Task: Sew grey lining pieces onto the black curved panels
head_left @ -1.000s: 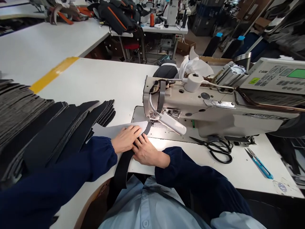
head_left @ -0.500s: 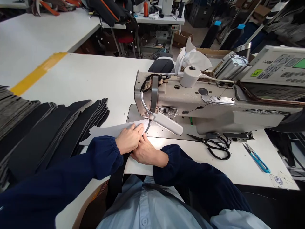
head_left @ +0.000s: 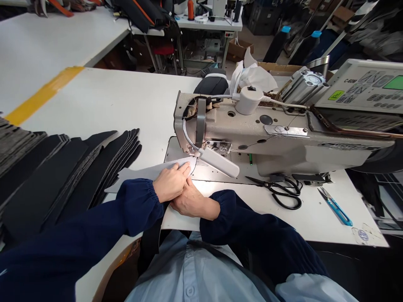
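Note:
My left hand (head_left: 171,183) lies flat, fingers together, on a pale grey fabric piece (head_left: 143,172) and presses it onto the sewing machine bed. Close under it, my right hand (head_left: 189,200) rests on the edge of the same piece, where a black strap (head_left: 150,243) runs off the table toward my lap. The front tip of the grey piece, edged with black binding, sits right at the needle of the beige sewing machine (head_left: 270,142). A small white lamp (head_left: 220,162) on a flexible neck lights the spot.
Fanned stacks of black cut pieces (head_left: 69,176) cover the table to my left. Black scissors (head_left: 280,193) and blue thread snips (head_left: 335,206) lie on the right under the machine arm. A control panel (head_left: 368,90) sits at the far right. Other tables with bags stand behind.
The grey piece has slid forward under the needle with both hands following it. My view has shifted a little, so everything sits slightly higher and further left in the picture.

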The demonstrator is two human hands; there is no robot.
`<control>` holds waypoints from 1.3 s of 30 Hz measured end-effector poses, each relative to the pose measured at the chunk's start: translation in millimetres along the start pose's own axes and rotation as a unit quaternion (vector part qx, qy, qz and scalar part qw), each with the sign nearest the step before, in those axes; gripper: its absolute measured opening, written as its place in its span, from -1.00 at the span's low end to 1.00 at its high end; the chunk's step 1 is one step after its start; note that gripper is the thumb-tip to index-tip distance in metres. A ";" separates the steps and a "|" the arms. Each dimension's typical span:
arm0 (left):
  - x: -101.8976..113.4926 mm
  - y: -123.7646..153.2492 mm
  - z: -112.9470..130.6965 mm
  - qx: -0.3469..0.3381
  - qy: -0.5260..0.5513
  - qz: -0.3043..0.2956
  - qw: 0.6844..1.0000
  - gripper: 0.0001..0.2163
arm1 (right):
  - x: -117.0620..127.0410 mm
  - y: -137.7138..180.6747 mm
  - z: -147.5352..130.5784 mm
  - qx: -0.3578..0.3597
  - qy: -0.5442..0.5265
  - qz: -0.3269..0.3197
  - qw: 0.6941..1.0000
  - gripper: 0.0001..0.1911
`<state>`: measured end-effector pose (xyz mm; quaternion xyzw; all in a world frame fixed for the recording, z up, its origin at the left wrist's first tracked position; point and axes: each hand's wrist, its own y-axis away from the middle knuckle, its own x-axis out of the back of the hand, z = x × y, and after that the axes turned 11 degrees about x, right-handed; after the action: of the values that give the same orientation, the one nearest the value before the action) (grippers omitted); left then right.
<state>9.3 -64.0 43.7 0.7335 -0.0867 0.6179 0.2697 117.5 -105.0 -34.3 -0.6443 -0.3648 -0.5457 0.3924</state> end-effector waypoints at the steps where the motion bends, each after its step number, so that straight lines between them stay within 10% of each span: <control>1: 0.0 -0.2 -0.7 -0.001 0.000 0.003 1.000 -0.48 | 0.5 -0.1 -0.1 0.001 0.001 -0.001 1.000 -0.62; 15: 5.3 -8.0 4.9 0.009 -0.036 -0.019 0.999 -0.58 | 2.4 -1.6 -4.6 0.001 0.012 0.008 1.000 -0.65; 22: -7.1 -5.5 -36.0 -0.133 -0.020 -0.033 0.990 -0.42 | 10.3 10.4 -25.3 -0.003 0.106 0.034 0.994 -0.54; 39: -20.6 -4.8 -0.1 0.015 -0.037 0.009 0.999 -0.44 | 43.1 27.2 -22.4 0.003 0.097 -0.062 0.993 -0.49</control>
<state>6.9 -64.1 22.7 0.7592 -0.0935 0.5937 0.2498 138.5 -135.0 7.6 -0.5635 -0.3661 -0.6277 0.3929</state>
